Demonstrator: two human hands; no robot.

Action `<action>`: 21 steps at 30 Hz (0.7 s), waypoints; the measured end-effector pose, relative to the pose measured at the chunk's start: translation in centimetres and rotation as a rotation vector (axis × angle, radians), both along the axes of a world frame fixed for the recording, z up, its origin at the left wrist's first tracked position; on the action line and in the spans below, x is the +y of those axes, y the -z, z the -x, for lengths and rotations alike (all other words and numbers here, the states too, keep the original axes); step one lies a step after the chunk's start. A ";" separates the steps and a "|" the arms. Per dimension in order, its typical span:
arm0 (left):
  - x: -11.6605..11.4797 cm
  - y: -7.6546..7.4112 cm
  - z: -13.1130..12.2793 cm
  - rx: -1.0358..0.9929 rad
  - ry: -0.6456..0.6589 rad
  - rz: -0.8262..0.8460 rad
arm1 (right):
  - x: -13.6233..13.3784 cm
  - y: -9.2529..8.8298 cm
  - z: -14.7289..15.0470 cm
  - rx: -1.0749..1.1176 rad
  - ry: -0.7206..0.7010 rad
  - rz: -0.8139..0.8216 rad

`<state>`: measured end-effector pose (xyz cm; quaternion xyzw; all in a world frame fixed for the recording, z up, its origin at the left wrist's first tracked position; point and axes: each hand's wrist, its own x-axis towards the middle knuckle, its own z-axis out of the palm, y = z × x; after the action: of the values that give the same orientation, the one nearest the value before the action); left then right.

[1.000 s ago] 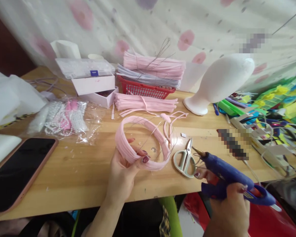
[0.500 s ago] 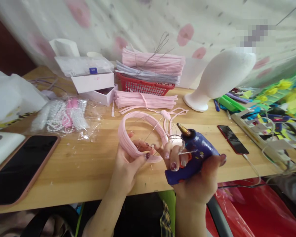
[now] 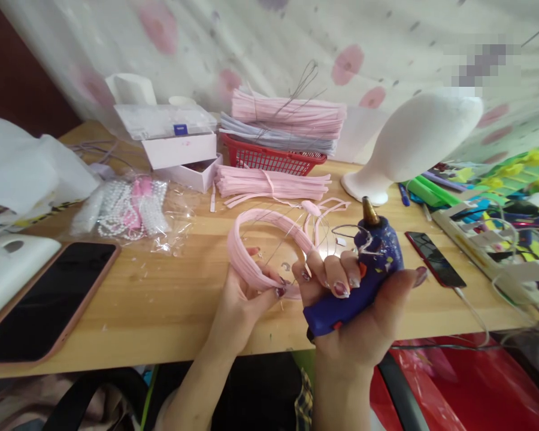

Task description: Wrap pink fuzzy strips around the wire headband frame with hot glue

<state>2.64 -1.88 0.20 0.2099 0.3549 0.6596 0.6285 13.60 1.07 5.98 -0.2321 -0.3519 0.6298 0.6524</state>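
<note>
Pink and ribbed, a ring-shaped band (image 3: 241,254) is pinched over the wooden bench (image 3: 170,299) by fingers of the left hand (image 3: 240,308); the right hand (image 3: 363,329) grips a blue plastic glue gun (image 3: 379,269).

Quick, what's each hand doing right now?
Left hand: closed, gripping the pink ring between thumb and fingers.
Right hand: closed around the blue glue gun, its nozzle pointing up.
</note>
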 end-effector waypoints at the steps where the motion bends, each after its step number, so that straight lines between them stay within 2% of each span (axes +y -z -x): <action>1: 0.0 -0.1 0.0 -0.001 0.000 -0.004 | 0.0 0.0 0.0 0.009 0.002 0.001; 6: -0.1 -0.5 -0.1 -0.035 0.037 -0.021 | 0.2 -0.2 0.0 -0.006 0.032 -0.022; 14: 0.2 -0.1 -0.2 0.040 -0.060 0.031 | 0.0 -0.1 0.1 -0.016 0.024 -0.003; 21: 0.1 -0.1 -0.4 0.032 -0.047 0.031 | 0.0 -0.1 0.0 0.030 0.080 0.019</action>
<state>3.07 -1.82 0.32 0.2023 0.3802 0.6650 0.6102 13.63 1.11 6.10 -0.2428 -0.3263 0.6098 0.6802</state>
